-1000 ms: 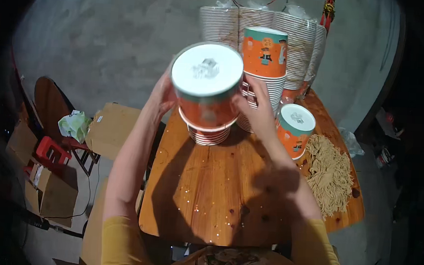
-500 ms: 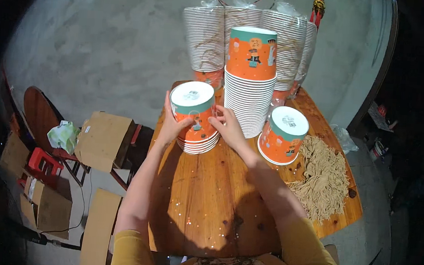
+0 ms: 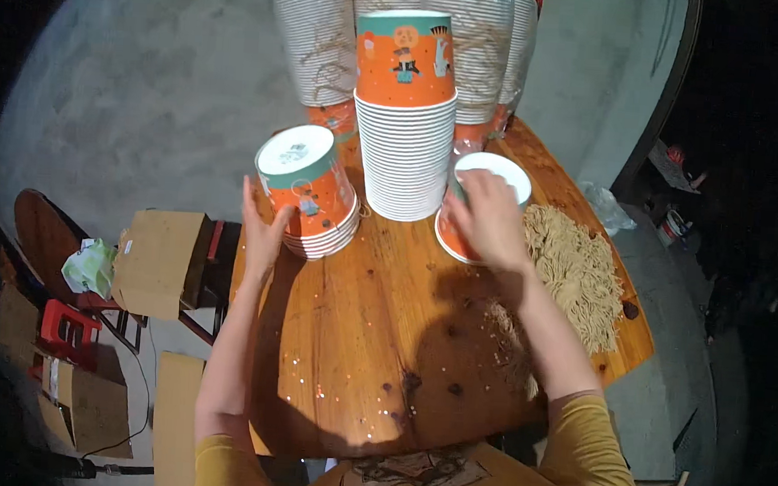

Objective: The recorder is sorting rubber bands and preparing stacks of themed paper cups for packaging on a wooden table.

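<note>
My left hand [image 3: 263, 233] is open beside a short stack of upside-down orange paper buckets [image 3: 313, 203], its thumb against the printed wall and its fingers along the left side. My right hand [image 3: 494, 223] is over a single upside-down paper bucket [image 3: 511, 168], in front of its near side. The fingers there are bent and the thumb stands apart; a firm grip on the bucket is not visible. Between the two stands a tall stack of the same buckets [image 3: 403, 159], with white rims and a green band on the top one. All rest on the wooden table [image 3: 357, 330].
Plastic-wrapped bucket stacks [image 3: 316, 51] stand along the far edge by the grey wall. A heap of beige twine [image 3: 574, 277] lies at the right edge. On the left are cardboard boxes [image 3: 161, 260], a red stool [image 3: 67, 330] and a green-white bag [image 3: 90, 267].
My right hand has left the short stack and moved right to the single bucket. My left hand stays by the short stack. The view has shifted, so everything sits further left.
</note>
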